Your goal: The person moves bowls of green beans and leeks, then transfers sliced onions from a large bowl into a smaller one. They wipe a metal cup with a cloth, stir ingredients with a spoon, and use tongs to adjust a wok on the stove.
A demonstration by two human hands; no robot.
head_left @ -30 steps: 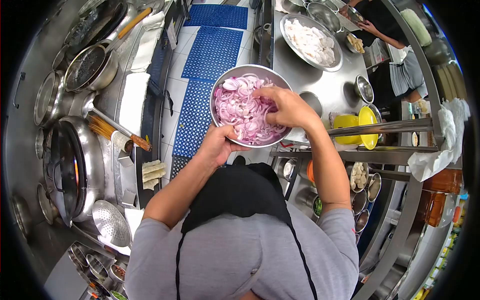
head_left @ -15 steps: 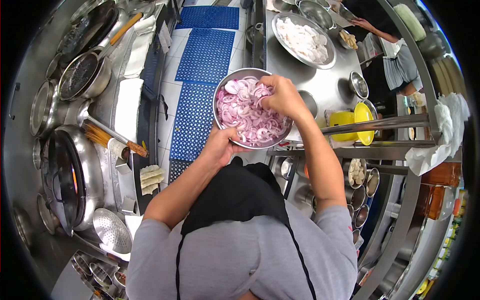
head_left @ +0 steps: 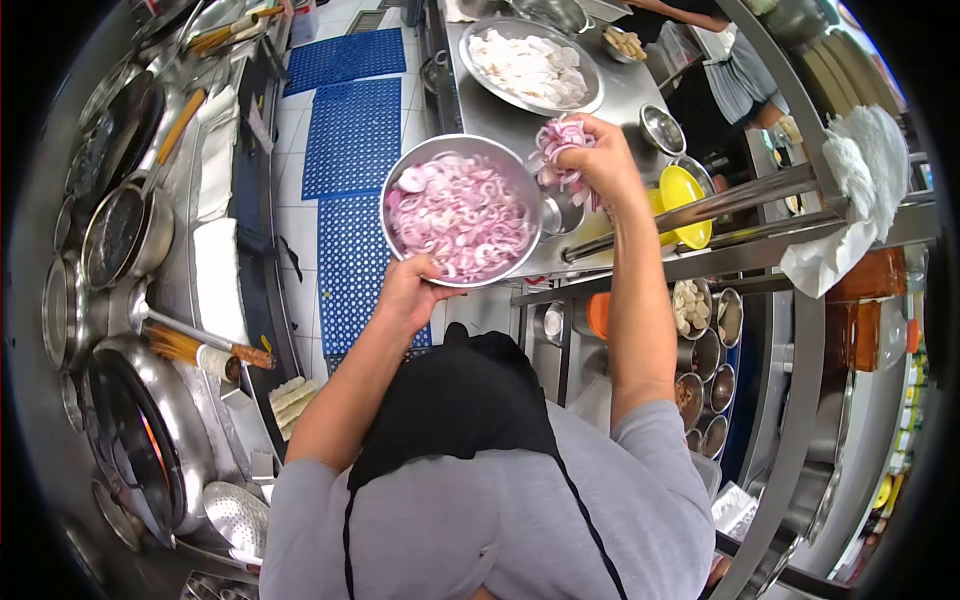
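Note:
My left hand [head_left: 410, 290] grips the near rim of a steel bowl [head_left: 388, 238] full of sliced purple onions [head_left: 460, 215]. The thumb lies over the rim and the fingers go under the bowl. To the right of the bowl, my right hand [head_left: 605, 160] is closed round a bunch of onion slices [head_left: 562, 155], with pieces sticking out between the fingers. Beneath that hand a small steel bowl [head_left: 562, 215] stands on the counter, partly hidden.
A wide metal basin [head_left: 597, 92] of pale, white-coated pieces stands on the steel counter [head_left: 622, 95]. Yellow bowls [head_left: 683, 207] sit at right beside metal rails [head_left: 740, 200]. Pans and a wok [head_left: 135, 440] line the left side. A co-worker [head_left: 735, 80] stands at the upper right.
My right hand has come up out of the bowl to its right with a bunch of onion slices. The view has shifted, so the counter and basin appear further left.

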